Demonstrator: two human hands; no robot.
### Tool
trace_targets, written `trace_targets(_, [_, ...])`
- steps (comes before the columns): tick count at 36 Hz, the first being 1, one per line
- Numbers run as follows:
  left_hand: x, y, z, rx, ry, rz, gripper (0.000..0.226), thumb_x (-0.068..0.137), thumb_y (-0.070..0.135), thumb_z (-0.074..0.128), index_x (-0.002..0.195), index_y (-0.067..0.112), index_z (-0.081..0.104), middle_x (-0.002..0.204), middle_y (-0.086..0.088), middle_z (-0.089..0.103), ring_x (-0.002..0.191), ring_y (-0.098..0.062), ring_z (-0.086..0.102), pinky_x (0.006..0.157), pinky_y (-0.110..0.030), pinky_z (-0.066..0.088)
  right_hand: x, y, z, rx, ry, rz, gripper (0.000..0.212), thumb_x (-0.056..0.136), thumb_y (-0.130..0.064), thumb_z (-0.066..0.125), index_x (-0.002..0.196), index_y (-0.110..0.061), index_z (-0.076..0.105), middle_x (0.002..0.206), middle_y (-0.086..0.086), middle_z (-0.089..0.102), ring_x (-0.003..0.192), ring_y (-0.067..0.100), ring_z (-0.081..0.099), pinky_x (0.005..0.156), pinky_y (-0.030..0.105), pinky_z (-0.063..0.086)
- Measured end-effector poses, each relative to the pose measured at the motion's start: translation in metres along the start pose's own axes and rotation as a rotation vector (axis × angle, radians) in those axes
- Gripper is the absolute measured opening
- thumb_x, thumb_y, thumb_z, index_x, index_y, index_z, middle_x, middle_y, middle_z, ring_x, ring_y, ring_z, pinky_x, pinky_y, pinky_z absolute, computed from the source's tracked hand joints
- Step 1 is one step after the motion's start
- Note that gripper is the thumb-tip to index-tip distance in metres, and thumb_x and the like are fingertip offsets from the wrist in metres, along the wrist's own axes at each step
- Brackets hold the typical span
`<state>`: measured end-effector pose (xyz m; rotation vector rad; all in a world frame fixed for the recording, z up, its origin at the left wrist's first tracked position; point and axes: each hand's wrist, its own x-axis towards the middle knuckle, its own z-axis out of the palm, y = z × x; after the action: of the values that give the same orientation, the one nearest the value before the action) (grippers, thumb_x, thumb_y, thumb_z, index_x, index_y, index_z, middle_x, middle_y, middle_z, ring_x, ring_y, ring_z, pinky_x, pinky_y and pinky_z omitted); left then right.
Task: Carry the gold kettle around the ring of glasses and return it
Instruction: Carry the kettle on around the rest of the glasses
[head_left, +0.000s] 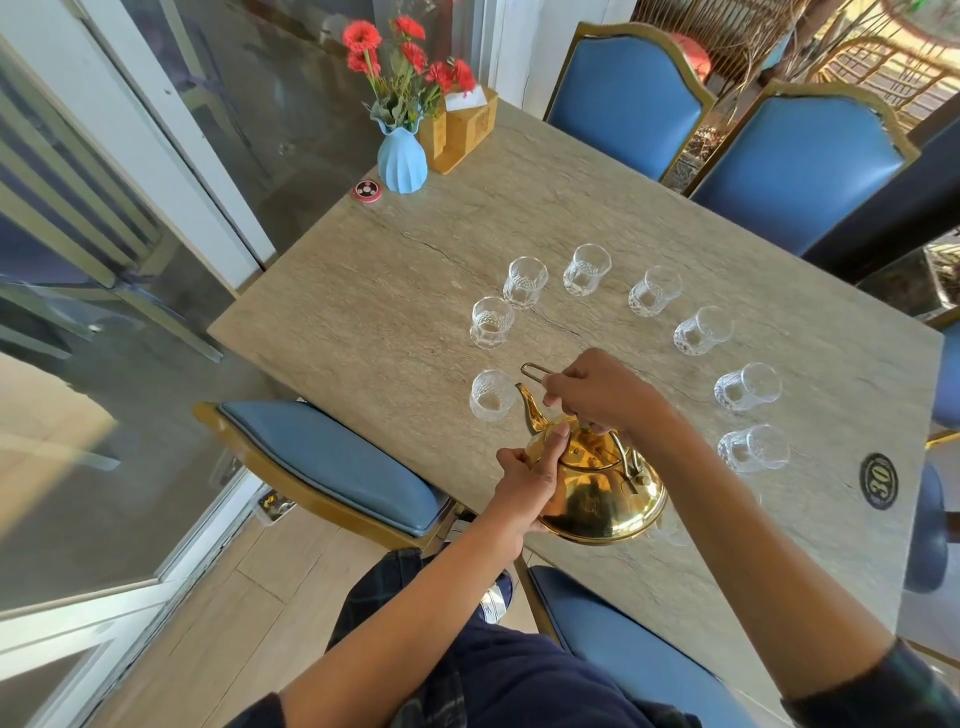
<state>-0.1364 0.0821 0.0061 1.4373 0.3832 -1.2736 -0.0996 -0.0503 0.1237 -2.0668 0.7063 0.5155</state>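
The gold kettle is held at the near edge of the stone table, its spout pointing at the nearest left glass. My right hand grips the thin wire handle above the lid. My left hand presses against the kettle's left side, thumb up on its shoulder. Several clear cut glasses form an open ring beyond the kettle, from the left glass round the far one to the right one. I cannot tell whether the kettle's base touches the table.
A blue vase of red flowers, a wooden napkin holder and a small red call button stand at the far left corner. A round "30" sticker is at the right. Blue chairs surround the table.
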Motion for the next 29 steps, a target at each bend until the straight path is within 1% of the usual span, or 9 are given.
trace_targets(5, [0.0015, -0.0008, -0.0006, 0.0, -0.001, 0.002, 0.121, 0.044, 0.105, 0.066, 0.131, 0.028, 0.033, 0.149, -0.026, 0.055, 0.132, -0.041, 0.062, 0.103, -0.059, 0.059, 0.0007, -0.0015, 0.0, -0.019, 0.008, -0.001, 0.031, 0.095, -0.018, 0.057, 0.084, 0.004, 0.074, 0.059, 0.011, 0.054, 0.044, 0.021, 0.042, 0.043, 0.025, 0.034])
trace_targets(10, [0.0034, -0.0012, -0.0026, 0.007, 0.001, 0.008, 0.121, 0.044, 0.106, 0.065, 0.131, 0.028, 0.033, 0.135, -0.013, 0.061, 0.122, -0.03, 0.065, 0.103, -0.058, 0.059, 0.0004, -0.0015, 0.0008, -0.03, 0.017, -0.002, 0.031, 0.094, -0.02, 0.057, 0.083, 0.004, 0.075, 0.06, 0.011, 0.057, 0.046, 0.022, 0.045, 0.045, 0.027, 0.037])
trace_targets(12, [0.0046, -0.0023, -0.0025, 0.012, 0.012, 0.018, 0.119, 0.043, 0.107, 0.064, 0.127, 0.028, 0.035, 0.121, -0.008, 0.063, 0.111, -0.025, 0.066, 0.101, -0.057, 0.06, 0.0004, -0.0017, 0.0015, -0.022, 0.019, -0.001, 0.031, 0.094, -0.019, 0.057, 0.084, 0.005, 0.074, 0.057, 0.011, 0.055, 0.044, 0.021, 0.044, 0.044, 0.026, 0.036])
trace_targets(14, [0.0053, -0.0038, -0.0021, 0.016, 0.034, 0.033, 0.117, 0.04, 0.108, 0.063, 0.121, 0.028, 0.038, 0.101, -0.005, 0.059, 0.089, -0.02, 0.062, 0.1, -0.055, 0.061, 0.0002, -0.0024, 0.0016, -0.002, 0.017, 0.007, 0.03, 0.094, -0.018, 0.057, 0.084, 0.005, 0.074, 0.052, 0.007, 0.052, 0.039, 0.018, 0.04, 0.042, 0.024, 0.034])
trace_targets(16, [0.0051, -0.0039, -0.002, 0.015, 0.031, 0.036, 0.116, 0.042, 0.108, 0.063, 0.122, 0.027, 0.038, 0.095, -0.003, 0.056, 0.08, -0.017, 0.059, 0.099, -0.054, 0.062, 0.0002, -0.0035, 0.0017, -0.006, 0.015, 0.01, 0.03, 0.094, -0.017, 0.057, 0.084, 0.005, 0.074, 0.053, 0.007, 0.051, 0.039, 0.017, 0.04, 0.042, 0.024, 0.034])
trace_targets(20, [0.0026, -0.0034, -0.0022, 0.013, 0.025, 0.04, 0.121, 0.04, 0.108, 0.063, 0.125, 0.025, 0.037, 0.093, -0.002, 0.056, 0.079, -0.016, 0.059, 0.099, -0.052, 0.062, -0.0003, -0.0033, 0.0017, -0.014, 0.018, 0.008, 0.03, 0.093, -0.018, 0.057, 0.083, 0.005, 0.074, 0.055, 0.01, 0.052, 0.041, 0.019, 0.04, 0.044, 0.025, 0.035])
trace_targets(24, [0.0011, -0.0031, -0.0023, 0.016, 0.02, 0.043, 0.126, 0.034, 0.109, 0.061, 0.125, 0.025, 0.037, 0.104, -0.006, 0.06, 0.093, -0.021, 0.066, 0.099, -0.052, 0.062, -0.0003, -0.0027, 0.0021, -0.026, 0.018, 0.003, 0.031, 0.094, -0.019, 0.057, 0.083, 0.003, 0.075, 0.055, 0.009, 0.052, 0.04, 0.019, 0.04, 0.045, 0.027, 0.035])
trace_targets(27, [-0.0004, -0.0027, -0.0022, 0.011, 0.015, 0.055, 0.131, 0.03, 0.109, 0.062, 0.126, 0.024, 0.037, 0.099, -0.004, 0.059, 0.086, -0.018, 0.063, 0.101, -0.052, 0.061, -0.0006, -0.0024, 0.0024, -0.022, 0.018, 0.007, 0.03, 0.094, -0.018, 0.056, 0.083, 0.003, 0.075, 0.052, 0.007, 0.051, 0.038, 0.018, 0.04, 0.044, 0.026, 0.034])
trace_targets(29, [-0.0012, -0.0027, -0.0019, 0.017, 0.013, 0.055, 0.133, 0.028, 0.11, 0.061, 0.127, 0.024, 0.036, 0.104, -0.006, 0.061, 0.093, -0.02, 0.066, 0.101, -0.052, 0.061, -0.001, -0.0019, 0.0029, -0.02, 0.019, 0.007, 0.03, 0.094, -0.018, 0.057, 0.083, 0.004, 0.075, 0.051, 0.006, 0.05, 0.038, 0.017, 0.039, 0.044, 0.026, 0.034])
